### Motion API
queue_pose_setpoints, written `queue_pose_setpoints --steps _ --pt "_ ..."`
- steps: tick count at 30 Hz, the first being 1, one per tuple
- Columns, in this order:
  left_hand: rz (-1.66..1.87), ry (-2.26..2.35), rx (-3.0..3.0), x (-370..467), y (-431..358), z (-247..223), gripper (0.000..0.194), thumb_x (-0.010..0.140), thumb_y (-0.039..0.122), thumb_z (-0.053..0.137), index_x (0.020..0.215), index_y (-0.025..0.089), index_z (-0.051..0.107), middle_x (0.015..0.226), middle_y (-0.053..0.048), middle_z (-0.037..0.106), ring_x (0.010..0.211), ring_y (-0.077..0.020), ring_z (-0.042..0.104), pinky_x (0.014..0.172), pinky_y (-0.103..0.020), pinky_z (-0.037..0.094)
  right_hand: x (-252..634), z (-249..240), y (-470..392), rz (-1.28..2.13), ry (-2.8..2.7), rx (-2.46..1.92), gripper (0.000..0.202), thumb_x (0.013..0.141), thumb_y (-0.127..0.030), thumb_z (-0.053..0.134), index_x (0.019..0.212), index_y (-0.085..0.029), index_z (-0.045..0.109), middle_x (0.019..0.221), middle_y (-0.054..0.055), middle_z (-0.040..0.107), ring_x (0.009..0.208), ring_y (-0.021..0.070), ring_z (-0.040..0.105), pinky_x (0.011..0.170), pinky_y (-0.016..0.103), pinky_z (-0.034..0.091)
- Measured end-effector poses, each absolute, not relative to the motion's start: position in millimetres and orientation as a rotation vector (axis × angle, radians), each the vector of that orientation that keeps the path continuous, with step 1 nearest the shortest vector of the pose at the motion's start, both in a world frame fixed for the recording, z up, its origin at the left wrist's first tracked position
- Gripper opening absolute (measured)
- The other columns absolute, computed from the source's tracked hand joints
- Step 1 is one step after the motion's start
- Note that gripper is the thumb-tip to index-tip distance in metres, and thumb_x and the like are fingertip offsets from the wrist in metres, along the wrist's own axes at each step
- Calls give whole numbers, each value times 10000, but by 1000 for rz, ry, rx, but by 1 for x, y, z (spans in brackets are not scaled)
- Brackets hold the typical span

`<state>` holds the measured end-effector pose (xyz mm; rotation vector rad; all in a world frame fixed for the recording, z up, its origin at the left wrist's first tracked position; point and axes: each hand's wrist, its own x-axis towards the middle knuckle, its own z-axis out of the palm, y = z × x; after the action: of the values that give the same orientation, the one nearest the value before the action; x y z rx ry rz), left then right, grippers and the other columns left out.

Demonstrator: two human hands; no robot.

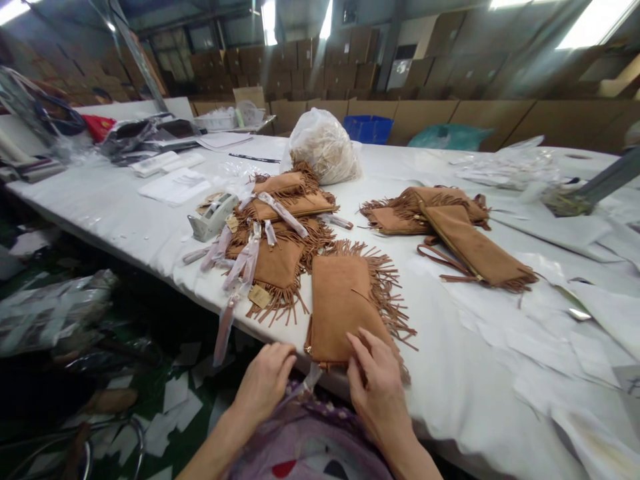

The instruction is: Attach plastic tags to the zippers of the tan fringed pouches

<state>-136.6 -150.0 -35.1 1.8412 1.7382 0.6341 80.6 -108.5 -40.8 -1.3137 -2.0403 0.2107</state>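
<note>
A tan fringed bag (340, 307) lies flat at the front edge of the table, fringe to its right. My right hand (377, 380) rests on its lower right part, fingers bent and apart. Left of the bag's lower corner, my left hand (267, 377) is curled closed at the table edge; what its fingers hold, if anything, is hidden. A plastic-wrapped strap (313, 379) hangs from the bag's near edge between my hands. More fringed bags (277, 263) are piled just behind, with wrapped straps and a cardboard tag (260, 296).
A grey tape dispenser (214, 219) stands left of the pile. Behind it sits a stuffed clear plastic bag (325, 147). More tan bags (470, 243) lie to the right. Paper sheets (555, 347) cover the right side of the white table (435, 373). A metal post (610, 180) rises at right.
</note>
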Motion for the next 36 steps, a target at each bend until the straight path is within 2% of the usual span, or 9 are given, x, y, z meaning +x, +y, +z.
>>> queue_pose_setpoints --steps 4,9,13,15,17,22,26,32,36 --pt "510 1677 2241 -142 -119 -30 399 827 116 502 1211 216 543 1300 -134 474 1183 -294 430 972 -469 390 77 -61 -103 35 -2260 -1369 485 815 -212 498 1297 -167 527 1414 160 430 1306 341 362 1015 520 359" --pt "444 1535 2452 -141 -100 -34 310 794 106 570 1079 219 608 1392 -127 389 1269 -320 337 1035 -510 315 83 -74 -107 11 -2324 -1342 517 866 -286 493 1373 -196 444 1476 130 360 1351 311 309 1036 483 346" --pt "343 1401 2491 -140 -105 -16 79 850 199 582 922 190 612 1092 -111 611 1110 -287 508 1008 -483 324 86 -71 -107 11 -2315 -1369 533 864 -281 505 1384 -192 431 1477 132 362 1356 307 306 1043 480 344" --pt "318 1430 2317 -142 -115 -5 132 908 255 507 843 179 593 836 -62 641 865 -228 598 843 -353 418 87 -71 -106 23 -2306 -1367 536 862 -262 499 1388 -192 424 1479 126 361 1359 299 303 1048 475 344" --pt "381 1486 2059 -143 -131 2 254 950 281 410 777 182 567 704 -16 604 682 -174 578 646 -260 388 88 -71 -106 48 -2299 -1357 537 859 -243 493 1389 -200 422 1481 113 360 1360 292 303 1054 473 341" --pt "584 1558 1587 -139 -167 -10 330 944 322 375 669 180 488 596 36 478 568 -120 451 532 -226 287 89 -66 -106 130 -2275 -1329 535 838 -294 542 1357 -196 462 1464 123 381 1334 314 331 1052 494 336" --pt "661 1617 1701 -119 -177 -14 338 942 339 384 665 184 498 661 6 522 624 -137 491 586 -235 333 77 -45 -120 256 -2259 -1169 509 834 -273 557 1331 -188 487 1346 147 504 1217 305 456 984 476 400" --pt "802 1378 1949 -114 -166 -17 269 894 440 481 871 221 634 903 -68 647 858 -215 616 755 -274 502 51 -32 -142 756 -2022 -953 283 901 -239 424 1088 -181 628 951 93 676 844 189 622 758 295 502" --pt "857 1247 1948 -118 -140 -41 594 812 448 619 1343 248 446 1315 -89 562 1168 -267 553 961 -353 486 56 -33 -140 914 -1664 -1092 207 889 -251 466 953 -216 659 819 31 692 740 157 636 708 249 496"
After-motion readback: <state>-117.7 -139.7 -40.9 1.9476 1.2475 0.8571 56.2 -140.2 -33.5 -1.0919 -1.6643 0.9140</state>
